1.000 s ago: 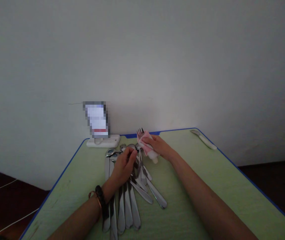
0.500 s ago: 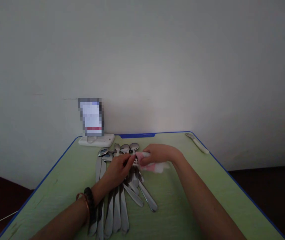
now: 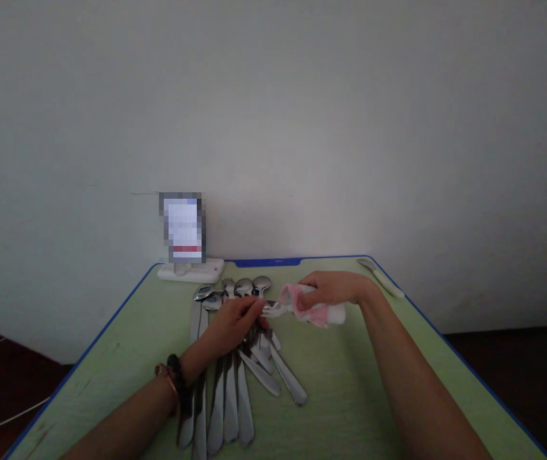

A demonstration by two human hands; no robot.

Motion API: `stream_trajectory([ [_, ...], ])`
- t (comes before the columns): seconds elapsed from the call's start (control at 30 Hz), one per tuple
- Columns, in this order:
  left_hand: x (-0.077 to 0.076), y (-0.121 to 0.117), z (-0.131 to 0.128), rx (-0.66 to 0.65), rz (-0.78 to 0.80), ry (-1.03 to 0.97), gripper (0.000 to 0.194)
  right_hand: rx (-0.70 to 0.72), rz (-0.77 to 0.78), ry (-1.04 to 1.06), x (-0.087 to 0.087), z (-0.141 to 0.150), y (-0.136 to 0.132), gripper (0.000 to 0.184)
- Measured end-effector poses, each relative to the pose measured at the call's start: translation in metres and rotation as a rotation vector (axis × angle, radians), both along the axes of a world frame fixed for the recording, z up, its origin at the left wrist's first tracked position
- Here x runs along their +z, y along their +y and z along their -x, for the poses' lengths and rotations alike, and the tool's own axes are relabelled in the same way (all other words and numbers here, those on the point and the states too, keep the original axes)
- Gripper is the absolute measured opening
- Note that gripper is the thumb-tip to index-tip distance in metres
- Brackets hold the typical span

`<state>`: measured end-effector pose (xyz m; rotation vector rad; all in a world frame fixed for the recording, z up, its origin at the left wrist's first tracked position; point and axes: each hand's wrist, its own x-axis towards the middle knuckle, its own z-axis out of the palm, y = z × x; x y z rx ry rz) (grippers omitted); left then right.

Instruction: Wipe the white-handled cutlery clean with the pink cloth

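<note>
Fork in work: the fork [image 3: 274,309] is held above the cutlery, roughly level, tines toward the left hand, the rest of it running into the pink-and-white cloth [image 3: 318,315].
Right hand: the right hand [image 3: 333,289] is closed from above around the cloth, fingers bent, with the fork inside the fold; exact finger placement hidden by the fabric.
Left hand: the left hand [image 3: 232,324] has its fingers curled and nearly closed, thumb and fingertips at the tine ends. Whether they pinch the metal or only rest against it, cannot tell.
Fork, handling: judged light, stiff and hard to damage; polished metal probably slick. Best hold is likely the neck or handle, with fingertips kept clear of the tine points.
Cloth, handling: looks thin, soft and limp, so it should wrap closely and add friction; a loose fold could catch between tines. Best bunched in the palm, as here.
Cutlery cluster: a round-bowled spoon [image 3: 262,283] and a second fork [image 3: 228,286] lie under and beyond the left hand, along with other pieces; several long metal handles [image 3: 231,409] point toward the wearer. Pieces overlap and would probably slide; handle ends look the easiest hold.
Far right edge: a white-handled utensil [image 3: 385,279] lies by itself on the green table [image 3: 350,390].
Far left corner: a blurred-out screen [image 3: 184,227] stands in a white base [image 3: 192,271] near the wall [image 3: 292,128].
</note>
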<state>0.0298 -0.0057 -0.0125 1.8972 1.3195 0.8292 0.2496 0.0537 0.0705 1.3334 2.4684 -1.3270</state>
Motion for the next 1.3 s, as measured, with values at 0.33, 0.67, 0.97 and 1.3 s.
stream_trajectory([
  [0.33, 0.021, -0.017, 0.003, -0.261, -0.398, 0.378, 0.03, -0.122, 0.102, 0.202, 0.003, -0.031, -0.005, 0.03],
  [0.67, 0.013, -0.028, 0.023, -0.41, -0.424, 0.624, 0.043, -0.418, 0.138, 0.627, -0.046, -0.009, 0.0, 0.029],
  [0.97, 0.02, -0.031, 0.046, -0.489, -0.388, 0.565, 0.035, -0.648, 0.147, 0.87, -0.08, 0.01, -0.014, 0.022],
  [1.3, 0.007, -0.029, 0.06, -0.306, -0.351, 0.508, 0.048, -0.672, 0.063, 0.985, -0.089, 0.039, -0.022, 0.025],
])
